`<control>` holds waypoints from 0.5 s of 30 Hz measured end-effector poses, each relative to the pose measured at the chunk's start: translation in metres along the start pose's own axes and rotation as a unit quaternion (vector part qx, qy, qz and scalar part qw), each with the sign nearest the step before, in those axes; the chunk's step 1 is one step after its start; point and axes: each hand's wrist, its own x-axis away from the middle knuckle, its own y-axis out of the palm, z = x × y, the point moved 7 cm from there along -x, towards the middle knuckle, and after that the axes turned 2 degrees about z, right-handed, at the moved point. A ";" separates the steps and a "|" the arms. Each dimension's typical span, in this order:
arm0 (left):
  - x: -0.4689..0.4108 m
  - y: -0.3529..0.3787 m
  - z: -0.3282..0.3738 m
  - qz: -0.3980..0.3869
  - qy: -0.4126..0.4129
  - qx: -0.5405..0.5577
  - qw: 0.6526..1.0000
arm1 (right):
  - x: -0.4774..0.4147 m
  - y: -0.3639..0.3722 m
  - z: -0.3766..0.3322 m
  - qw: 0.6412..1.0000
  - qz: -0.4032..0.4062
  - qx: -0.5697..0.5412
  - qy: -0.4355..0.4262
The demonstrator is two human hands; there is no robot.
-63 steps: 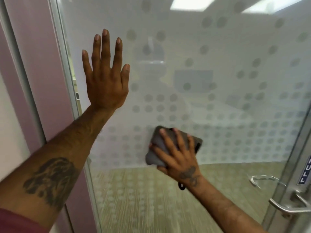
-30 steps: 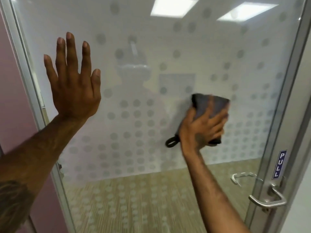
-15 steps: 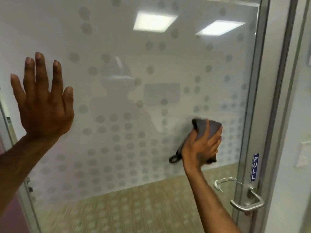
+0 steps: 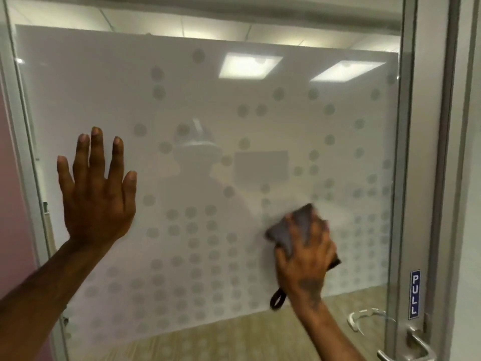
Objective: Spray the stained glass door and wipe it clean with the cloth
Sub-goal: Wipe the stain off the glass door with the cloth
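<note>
The glass door (image 4: 208, 105) fills the view, frosted with a pattern of grey dots. My left hand (image 4: 97, 194) lies flat on the glass at the left, fingers spread and pointing up, holding nothing. My right hand (image 4: 304, 254) presses a dark grey cloth (image 4: 289, 230) against the glass at the lower right of the pane. A black loop (image 4: 278, 299) of the cloth hangs below my wrist. No spray bottle is in view.
The door's metal frame (image 4: 406, 178) runs down the right side with a blue PULL sign (image 4: 415, 294) and a lever handle (image 4: 416, 345) below it. A pink wall (image 4: 13, 204) borders the left frame. Ceiling lights reflect in the upper glass.
My right hand has carried the cloth from the lower middle of the pane up and rightwards, then down a little. My view has turned up and right; my left hand stays flat on the glass.
</note>
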 end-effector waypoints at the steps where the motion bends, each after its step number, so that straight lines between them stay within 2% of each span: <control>1: 0.000 0.001 0.001 -0.004 -0.003 -0.003 1.000 | -0.022 -0.003 0.011 0.996 0.010 -0.013 0.088; 3: 0.000 0.001 0.002 -0.005 -0.004 -0.011 1.000 | -0.073 -0.013 0.010 0.973 0.061 -0.063 0.215; 4: 0.000 0.001 0.002 -0.005 -0.006 -0.017 1.000 | -0.098 -0.017 -0.001 0.963 0.083 -0.083 0.242; 6: 0.000 0.002 0.001 -0.010 -0.010 -0.024 1.000 | -0.135 -0.021 -0.036 0.965 0.110 -0.089 0.219; 7: 0.000 0.001 0.001 -0.012 -0.011 -0.024 1.000 | -0.143 -0.022 -0.062 0.977 0.105 -0.083 0.167; 9: -0.001 0.001 0.001 -0.012 -0.013 -0.023 1.000 | -0.128 -0.024 -0.119 0.995 0.079 -0.067 -0.003; 12: -0.002 0.001 0.000 -0.017 -0.011 -0.021 1.000 | -0.061 -0.019 -0.149 0.965 0.038 -0.055 -0.255; 14: -0.002 0.000 -0.001 -0.016 -0.012 -0.024 1.000 | -0.032 -0.015 -0.120 0.943 0.029 -0.045 -0.328; 15: -0.002 0.001 -0.001 -0.018 -0.015 -0.023 0.999 | -0.032 -0.014 -0.100 0.946 0.033 -0.044 -0.319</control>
